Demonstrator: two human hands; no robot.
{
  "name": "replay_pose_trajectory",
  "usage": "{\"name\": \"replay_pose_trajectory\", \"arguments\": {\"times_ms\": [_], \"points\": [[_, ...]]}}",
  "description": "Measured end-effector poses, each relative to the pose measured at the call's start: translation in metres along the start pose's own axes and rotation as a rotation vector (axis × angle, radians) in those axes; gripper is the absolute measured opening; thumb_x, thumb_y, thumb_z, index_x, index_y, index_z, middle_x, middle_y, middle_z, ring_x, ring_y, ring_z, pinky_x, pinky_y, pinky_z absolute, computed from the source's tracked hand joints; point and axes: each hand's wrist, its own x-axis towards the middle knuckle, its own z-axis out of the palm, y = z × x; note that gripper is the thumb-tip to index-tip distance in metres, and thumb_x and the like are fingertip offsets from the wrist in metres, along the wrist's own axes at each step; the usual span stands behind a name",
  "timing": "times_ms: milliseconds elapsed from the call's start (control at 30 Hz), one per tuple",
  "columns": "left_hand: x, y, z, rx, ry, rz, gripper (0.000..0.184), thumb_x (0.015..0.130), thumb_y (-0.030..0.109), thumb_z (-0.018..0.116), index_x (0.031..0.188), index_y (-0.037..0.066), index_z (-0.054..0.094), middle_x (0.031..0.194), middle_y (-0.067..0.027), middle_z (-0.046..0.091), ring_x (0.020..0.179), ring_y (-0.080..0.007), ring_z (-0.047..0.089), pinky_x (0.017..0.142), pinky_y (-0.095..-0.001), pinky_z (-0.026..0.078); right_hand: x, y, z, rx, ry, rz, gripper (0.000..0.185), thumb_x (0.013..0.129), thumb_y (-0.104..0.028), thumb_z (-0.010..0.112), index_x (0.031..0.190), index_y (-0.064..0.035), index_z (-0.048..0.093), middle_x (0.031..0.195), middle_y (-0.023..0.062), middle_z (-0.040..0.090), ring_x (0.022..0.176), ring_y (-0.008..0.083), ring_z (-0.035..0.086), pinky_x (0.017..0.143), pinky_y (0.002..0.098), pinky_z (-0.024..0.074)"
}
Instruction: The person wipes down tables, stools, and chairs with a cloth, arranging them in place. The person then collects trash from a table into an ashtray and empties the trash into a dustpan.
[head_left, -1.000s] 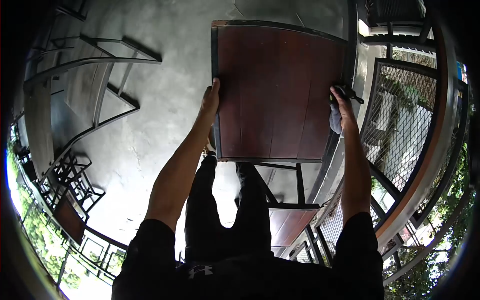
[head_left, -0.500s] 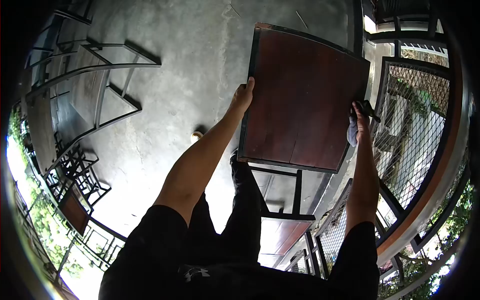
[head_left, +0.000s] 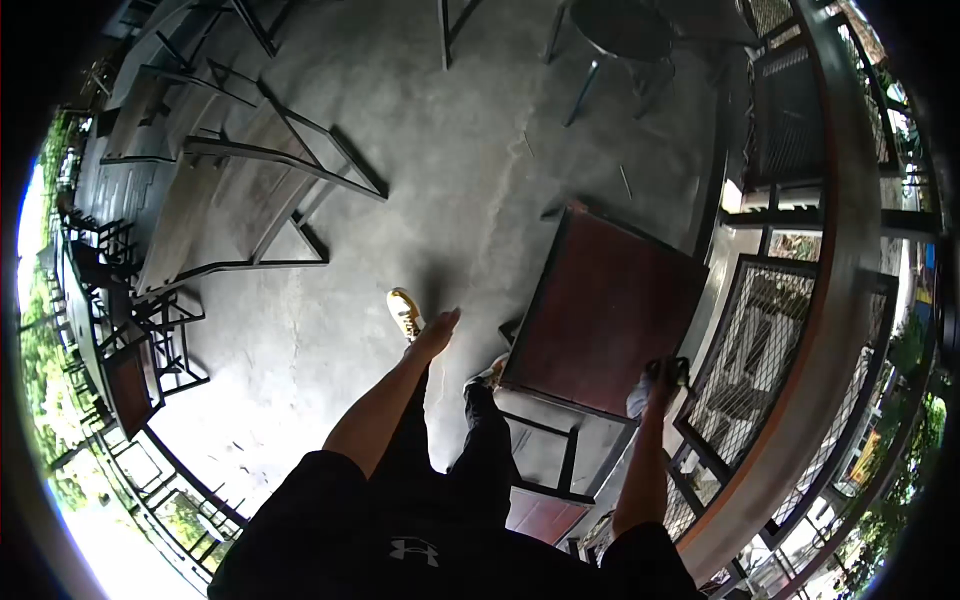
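Showing its reddish-brown top, the table (head_left: pixel 610 310) is seen near the mesh railing (head_left: pixel 750 350), its near right corner reached by the right hand (head_left: pixel 658 383), in which a grey cloth (head_left: pixel 637 398) and a small dark object (head_left: pixel 682 373) are held; whether the table's edge is also gripped cannot be told. The left hand (head_left: pixel 438 332) is held open above the concrete floor (head_left: pixel 340 240), apart from the table and near a yellow shoe (head_left: pixel 404 312).
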Motion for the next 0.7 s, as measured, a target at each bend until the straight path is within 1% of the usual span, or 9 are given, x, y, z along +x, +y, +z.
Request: {"name": "replay_pose_trajectory", "arguments": {"times_ms": [33,67,133,200,400,500,567,633,700], "points": [[-0.018,-0.048,-0.014,0.195,0.131,0.235,0.051,0.094,0.043,0.028,0.107,0.000,0.051,0.104,-0.0223,0.056,0.100,-0.0369,0.051,0.085,-0.0408,0.039,-0.036,-0.027,0.012,0.083,-0.017,0.050,0.036,0.081,-0.020,0.065,0.109,0.0010,0.055,0.101,0.0099,0.061,0.083,0.0172,0.057,0.068,0.0307,0.0480],[-0.046,-0.044,-0.044,-0.052,0.034,-0.096,0.052,0.094,0.043,0.026,0.104,-0.001,0.052,0.103,-0.0226,0.057,0.100,-0.0371,0.052,0.086,-0.0413,0.039,-0.069,-0.053,0.023,0.165,-0.038,0.104,0.035,0.081,-0.021,0.066,0.106,0.0014,0.056,0.100,0.0100,0.061,0.082,0.0173,0.057,0.068,0.0307,0.0477],[-0.089,-0.103,-0.087,0.114,0.139,0.002,0.050,0.094,0.042,0.025,0.100,0.001,0.054,0.095,-0.0215,0.059,0.094,-0.0393,0.053,0.082,-0.0458,0.041,-0.132,-0.114,0.044,-0.054,-0.139,-0.014,0.034,0.081,-0.021,0.066,0.105,0.0014,0.056,0.101,0.0110,0.060,0.084,0.0182,0.058,0.069,0.0321,0.0470],[-0.129,-0.132,-0.133,0.158,0.153,-0.256,0.048,0.094,0.039,0.026,0.096,0.001,0.055,0.093,-0.0214,0.059,0.089,-0.0388,0.054,0.078,-0.0475,0.043,-0.162,-0.107,0.062,-0.073,-0.198,0.005,0.034,0.081,-0.020,0.066,0.105,0.0013,0.056,0.103,0.0117,0.060,0.086,0.0185,0.057,0.069,0.0334,0.0467],[-0.203,-0.204,-0.230,-0.063,0.413,-0.367,0.052,0.090,0.047,0.037,0.086,-0.001,0.058,0.080,-0.0203,0.061,0.079,-0.0341,0.058,0.069,-0.0430,0.046,-0.250,-0.180,0.162,-0.002,-0.428,0.016,0.037,0.082,-0.024,0.065,0.107,0.0022,0.055,0.109,0.0127,0.057,0.091,0.0197,0.056,0.072,0.0364,0.0456],[-0.227,-0.203,-0.275,-0.256,0.468,-0.325,0.052,0.088,0.048,0.041,0.085,0.000,0.059,0.075,-0.0169,0.061,0.074,-0.0299,0.059,0.065,-0.0394,0.046,-0.288,-0.224,0.216,-0.018,-0.549,-0.091,0.045,0.082,-0.032,0.063,0.110,0.0022,0.054,0.110,0.0136,0.057,0.093,0.0229,0.057,0.073,0.0369,0.0459],[-0.228,-0.189,-0.304,-0.353,0.490,-0.285,0.051,0.088,0.049,0.042,0.084,0.000,0.059,0.072,-0.0152,0.061,0.071,-0.0279,0.060,0.063,-0.0377,0.046,-0.278,-0.198,0.263,0.229,-0.505,0.072,0.052,0.081,-0.041,0.062,0.111,0.0012,0.054,0.107,0.0138,0.058,0.093,0.0261,0.058,0.073,0.0383,0.0467],[-0.239,-0.169,-0.327,-0.484,0.578,-0.263,0.048,0.087,0.047,0.044,0.088,0.001,0.060,0.072,-0.0103,0.060,0.067,-0.0199,0.059,0.058,-0.0326,0.046,-0.308,-0.260,0.287,0.238,-0.677,0.153,0.054,0.078,-0.043,0.063,0.108,0.0009,0.056,0.103,0.0140,0.060,0.090,0.0272,0.059,0.070,0.0396,0.0475],[-0.246,-0.150,-0.342,-0.536,0.589,-0.274,0.044,0.087,0.042,0.046,0.090,0.001,0.059,0.074,-0.0092,0.060,0.067,-0.0185,0.059,0.058,-0.0320,0.046,-0.335,-0.311,0.300,-0.069,-0.747,-0.011,0.053,0.078,-0.043,0.064,0.106,0.0011,0.057,0.100,0.0134,0.061,0.087,0.0268,0.060,0.069,0.0391,0.0475]]}}
